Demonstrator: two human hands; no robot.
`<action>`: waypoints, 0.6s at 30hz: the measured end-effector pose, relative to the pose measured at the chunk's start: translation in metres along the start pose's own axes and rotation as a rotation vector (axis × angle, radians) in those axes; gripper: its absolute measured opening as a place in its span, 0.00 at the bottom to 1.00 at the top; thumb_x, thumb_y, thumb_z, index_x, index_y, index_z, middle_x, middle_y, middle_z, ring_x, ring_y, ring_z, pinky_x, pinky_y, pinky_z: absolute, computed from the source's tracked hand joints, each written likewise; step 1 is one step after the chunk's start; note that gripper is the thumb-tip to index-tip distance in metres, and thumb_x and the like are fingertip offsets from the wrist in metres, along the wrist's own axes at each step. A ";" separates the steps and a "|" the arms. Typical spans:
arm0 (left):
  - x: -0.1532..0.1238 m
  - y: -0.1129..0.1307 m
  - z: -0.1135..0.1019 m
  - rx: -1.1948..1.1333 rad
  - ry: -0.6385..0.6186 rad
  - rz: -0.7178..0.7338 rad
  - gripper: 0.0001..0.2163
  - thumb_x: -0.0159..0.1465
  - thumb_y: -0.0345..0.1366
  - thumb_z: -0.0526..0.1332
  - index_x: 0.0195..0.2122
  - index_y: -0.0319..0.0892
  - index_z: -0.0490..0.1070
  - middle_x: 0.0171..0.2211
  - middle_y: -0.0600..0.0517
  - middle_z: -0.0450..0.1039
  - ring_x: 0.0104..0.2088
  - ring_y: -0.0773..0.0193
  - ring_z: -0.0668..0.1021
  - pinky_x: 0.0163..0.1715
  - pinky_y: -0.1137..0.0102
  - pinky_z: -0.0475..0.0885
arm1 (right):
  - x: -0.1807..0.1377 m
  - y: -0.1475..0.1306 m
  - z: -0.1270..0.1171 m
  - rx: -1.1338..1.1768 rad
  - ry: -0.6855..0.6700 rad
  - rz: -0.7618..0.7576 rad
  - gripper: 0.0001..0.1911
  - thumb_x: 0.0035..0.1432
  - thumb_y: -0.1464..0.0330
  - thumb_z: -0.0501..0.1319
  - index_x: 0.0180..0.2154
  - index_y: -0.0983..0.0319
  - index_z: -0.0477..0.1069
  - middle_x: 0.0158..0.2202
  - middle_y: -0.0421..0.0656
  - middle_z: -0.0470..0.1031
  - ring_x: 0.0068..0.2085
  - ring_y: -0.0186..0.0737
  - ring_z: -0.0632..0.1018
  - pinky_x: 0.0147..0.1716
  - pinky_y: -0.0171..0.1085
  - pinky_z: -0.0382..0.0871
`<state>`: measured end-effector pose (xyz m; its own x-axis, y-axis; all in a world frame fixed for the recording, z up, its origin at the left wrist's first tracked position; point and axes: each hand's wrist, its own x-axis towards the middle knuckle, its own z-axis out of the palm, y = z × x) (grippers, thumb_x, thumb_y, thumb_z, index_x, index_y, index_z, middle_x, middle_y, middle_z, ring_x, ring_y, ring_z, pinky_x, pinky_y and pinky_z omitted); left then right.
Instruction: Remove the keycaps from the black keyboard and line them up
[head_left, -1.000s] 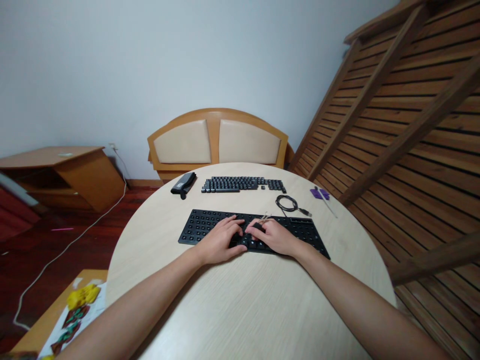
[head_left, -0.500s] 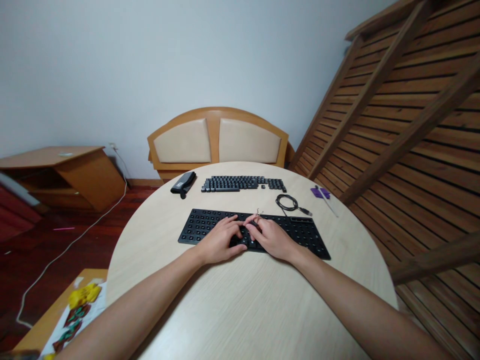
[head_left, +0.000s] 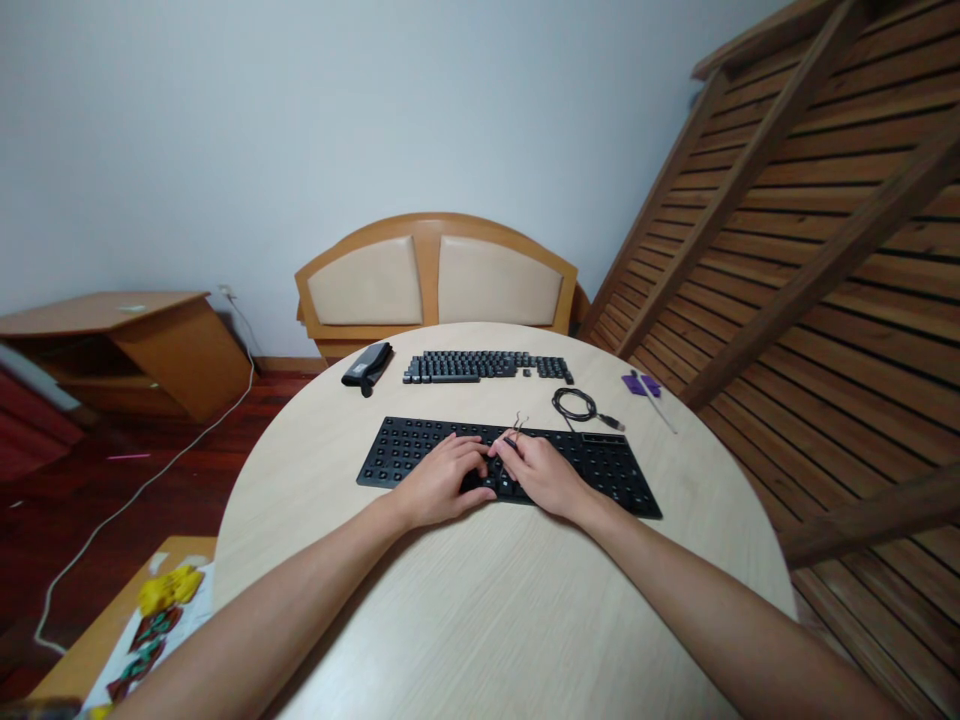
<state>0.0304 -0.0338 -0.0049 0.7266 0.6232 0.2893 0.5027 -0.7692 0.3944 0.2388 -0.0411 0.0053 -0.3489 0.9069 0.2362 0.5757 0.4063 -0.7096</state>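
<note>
A black keyboard base [head_left: 405, 452], most of its keycaps off, lies across the table under both hands. My left hand [head_left: 448, 478] rests on its middle, palm down, fingers apart and a little bent, the index fingertip close to the fingers of my right hand. My right hand [head_left: 544, 473] is closed on what looks like a wire keycap puller [head_left: 518, 425]; its dark handle is pinched between thumb and fingers and its thin wire prongs stick up beyond them. A few keycaps [head_left: 504, 484] sit on the base between the hands. The fingers hide part of the base.
Loose keycaps [head_left: 461, 366] are laid out in keyboard order behind the base. A coiled USB cable [head_left: 574, 405], a white-handled brush [head_left: 654, 398] on a purple cloth [head_left: 634, 384] and a dark pouch [head_left: 367, 367] lie around on the round table [head_left: 480, 610].
The wire prongs stand slightly higher and my right fingers have shifted on the handle. My left fingers have drawn in a little. The keyboard base has stayed in place.
</note>
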 end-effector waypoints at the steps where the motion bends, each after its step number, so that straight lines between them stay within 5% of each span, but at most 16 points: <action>1: 0.000 0.000 0.000 -0.004 0.003 0.000 0.09 0.64 0.43 0.62 0.39 0.44 0.71 0.54 0.45 0.73 0.62 0.50 0.67 0.63 0.49 0.57 | 0.000 0.001 0.001 0.008 0.000 0.018 0.18 0.69 0.59 0.49 0.36 0.61 0.73 0.24 0.39 0.73 0.27 0.37 0.74 0.30 0.34 0.60; 6: 0.000 -0.003 0.003 -0.023 0.019 0.019 0.09 0.64 0.44 0.62 0.40 0.44 0.70 0.56 0.45 0.72 0.62 0.50 0.67 0.65 0.47 0.53 | 0.001 0.005 0.005 -0.005 0.031 0.041 0.20 0.68 0.56 0.50 0.32 0.60 0.73 0.23 0.40 0.73 0.25 0.38 0.73 0.27 0.34 0.59; 12: 0.000 -0.003 0.002 -0.034 0.032 0.053 0.08 0.65 0.42 0.62 0.39 0.43 0.70 0.54 0.44 0.72 0.61 0.52 0.68 0.64 0.54 0.59 | 0.000 0.002 0.003 -0.003 0.042 0.032 0.17 0.66 0.59 0.53 0.32 0.61 0.74 0.30 0.43 0.77 0.31 0.39 0.76 0.33 0.35 0.63; 18: 0.000 -0.001 0.002 -0.022 0.041 0.050 0.08 0.64 0.42 0.62 0.38 0.43 0.69 0.54 0.43 0.72 0.60 0.51 0.68 0.61 0.55 0.63 | -0.001 -0.001 0.002 0.092 0.047 0.040 0.19 0.68 0.58 0.49 0.38 0.62 0.73 0.24 0.39 0.71 0.28 0.37 0.73 0.31 0.34 0.62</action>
<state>0.0311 -0.0332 -0.0067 0.7305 0.5894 0.3449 0.4551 -0.7967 0.3976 0.2369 -0.0423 0.0045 -0.2907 0.9272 0.2363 0.5175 0.3600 -0.7762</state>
